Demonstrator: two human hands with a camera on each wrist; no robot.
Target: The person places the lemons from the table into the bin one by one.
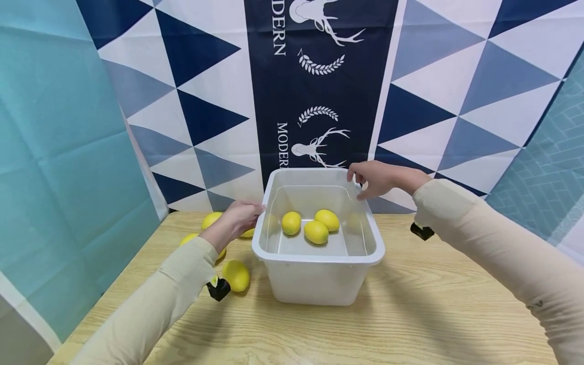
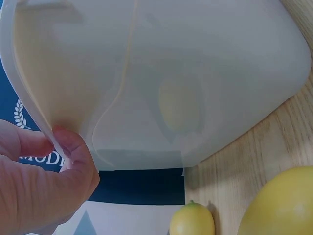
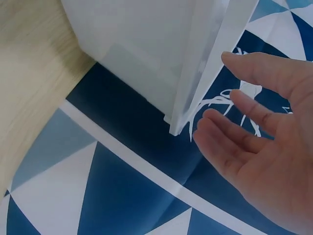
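A white plastic bin (image 1: 315, 281) stands on the table with three lemons (image 1: 316, 232) lying on its floor. My left hand (image 1: 241, 217) grips the bin's left rim; in the left wrist view the thumb and curled fingers (image 2: 78, 159) pinch the edge from both sides. At the far right corner is my right hand (image 1: 376, 177), thumb and fingers apart and loosely bent. The right wrist view has that hand (image 3: 254, 127) right beside the bin's rim (image 3: 215, 63), with nothing between thumb and fingers. One lemon shows faintly through the bin wall (image 2: 146, 49).
Several more lemons (image 1: 236, 276) lie on the wooden table (image 1: 410, 314) left of the bin, some partly hidden by the left arm. A patterned cloth (image 1: 205, 101) hangs behind the table's back edge. Teal cloth (image 1: 59, 167) hangs along the left side.
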